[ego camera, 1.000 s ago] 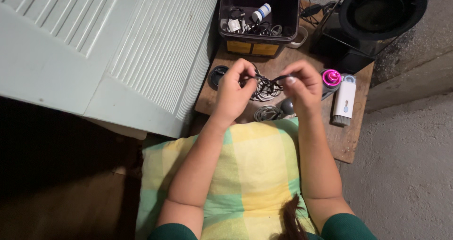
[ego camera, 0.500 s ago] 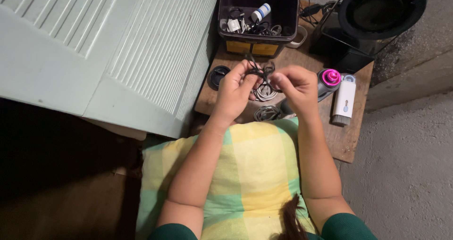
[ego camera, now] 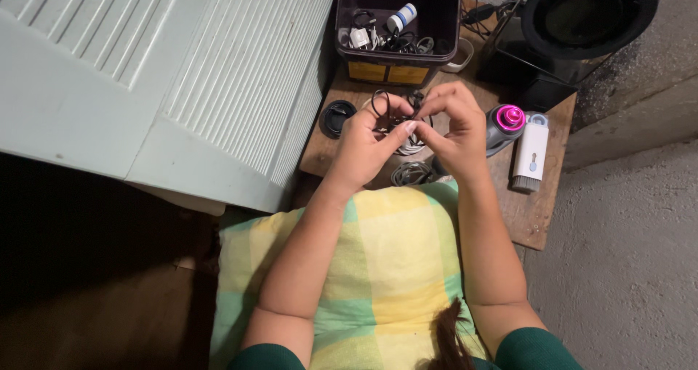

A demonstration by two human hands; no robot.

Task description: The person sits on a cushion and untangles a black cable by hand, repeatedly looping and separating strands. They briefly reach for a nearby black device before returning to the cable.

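Both hands pinch a thin black cable (ego camera: 392, 108): left hand (ego camera: 366, 146) holds its loops, right hand (ego camera: 456, 131) its end, above the wooden board's (ego camera: 534, 214) far edge; coiling looks partly done, the end still loose.

— What sits at the back of the wooden table (ego camera: 534, 221)?

— A dark plastic bin (ego camera: 398, 63) with cables and a small white bottle (ego camera: 401, 17) inside, and a black round fan (ego camera: 582, 14) to its right.

— And nearer?

— A black round lid (ego camera: 336, 117) by the pale green ribbed door (ego camera: 182, 72), a grey device with a pink cap (ego camera: 507, 123), a white brush-ended gadget (ego camera: 530, 155), and a yellow-green checked pillow (ego camera: 392, 261).
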